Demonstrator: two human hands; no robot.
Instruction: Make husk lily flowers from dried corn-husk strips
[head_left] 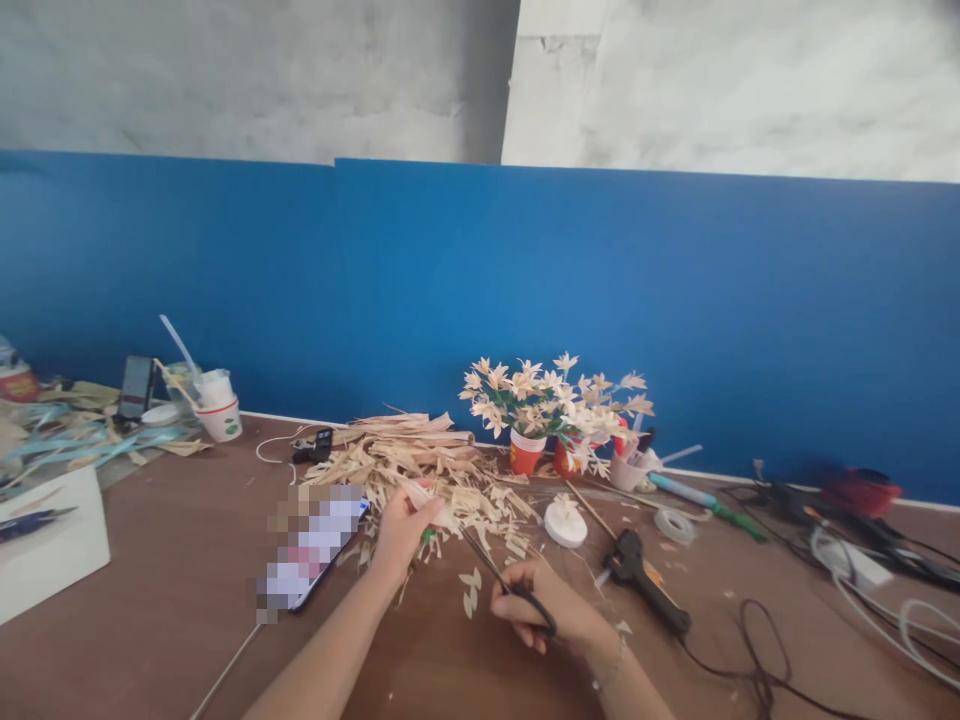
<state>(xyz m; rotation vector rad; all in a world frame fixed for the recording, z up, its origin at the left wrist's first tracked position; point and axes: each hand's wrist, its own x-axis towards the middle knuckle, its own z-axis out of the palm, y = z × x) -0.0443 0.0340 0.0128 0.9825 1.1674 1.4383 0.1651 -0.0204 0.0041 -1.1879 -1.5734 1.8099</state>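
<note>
the left hand (397, 530) pinches a pale strip (435, 505) between closed thumb and fingers, above the near edge of the husk-like scraps (442, 465), seemingly to steady it for the scissors (486, 557). the right hand (551, 605) curls round their black handles, blades pointing at it; i can't tell how wide they're open. the glue gun (637, 575) lies beside that hand, presumably for easy reach.

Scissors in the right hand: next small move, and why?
Probably bring the scissors to the pale piece and snip: the left hand pinches it, the right hand has the handles, the blades point its way, and small leaf-shaped pieces lie just below.
</note>
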